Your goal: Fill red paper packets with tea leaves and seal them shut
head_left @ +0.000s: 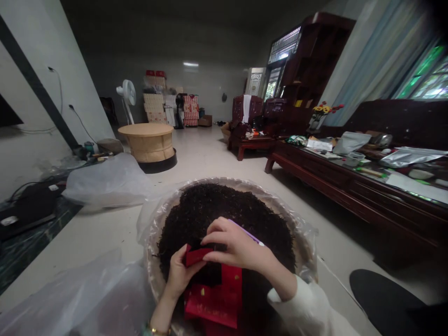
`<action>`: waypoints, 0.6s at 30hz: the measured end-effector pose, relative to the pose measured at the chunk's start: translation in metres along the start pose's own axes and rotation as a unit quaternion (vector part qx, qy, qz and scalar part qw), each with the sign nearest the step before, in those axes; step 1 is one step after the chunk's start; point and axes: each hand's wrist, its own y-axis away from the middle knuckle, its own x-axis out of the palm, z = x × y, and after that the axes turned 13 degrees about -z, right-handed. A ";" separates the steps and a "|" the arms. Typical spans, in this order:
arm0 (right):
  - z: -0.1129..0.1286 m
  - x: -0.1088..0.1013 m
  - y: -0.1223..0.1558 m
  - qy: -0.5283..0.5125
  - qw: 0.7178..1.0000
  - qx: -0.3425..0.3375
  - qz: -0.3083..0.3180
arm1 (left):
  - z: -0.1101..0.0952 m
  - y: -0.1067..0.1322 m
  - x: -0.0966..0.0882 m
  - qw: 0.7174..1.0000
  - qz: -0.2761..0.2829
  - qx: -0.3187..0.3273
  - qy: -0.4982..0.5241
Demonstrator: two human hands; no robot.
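Observation:
My left hand is closed around a small red packet, thumb and fingers on its side, mouth upward. My right hand arches over that mouth. Its thumb presses the packet's right edge, and its curled fingers are at the opening; whether they also pinch some leaves is hidden. Under both hands, a wide round basket lined with clear plastic holds a heap of dark dry tea leaves. More red packets with gold print lie on the leaves near me. Behind my right hand shows a purple-and-white edge of something mostly covered.
Clear plastic bags lie on the floor to the left. Beyond them stands a round wooden table near a fan. A long dark wooden table, cluttered with pouches, runs along the right. A black round object sits lower right.

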 end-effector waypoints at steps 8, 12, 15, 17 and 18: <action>-0.020 0.007 -0.003 0.043 0.990 0.091 0.100 | -0.021 0.017 0.010 0.980 0.124 -0.142 0.065; -0.055 0.019 -0.011 -0.036 0.971 0.233 0.045 | -0.027 0.014 0.012 0.963 0.132 -0.222 0.080; -0.079 0.027 -0.019 0.022 0.958 0.285 -0.025 | -0.029 0.007 0.014 0.961 0.098 -0.241 0.094; -0.085 0.029 -0.023 0.059 0.960 0.268 -0.063 | -0.030 0.002 0.015 0.962 0.071 -0.243 0.105; -0.084 0.030 -0.024 0.062 0.962 0.254 -0.074 | -0.029 0.000 0.016 0.962 0.063 -0.241 0.110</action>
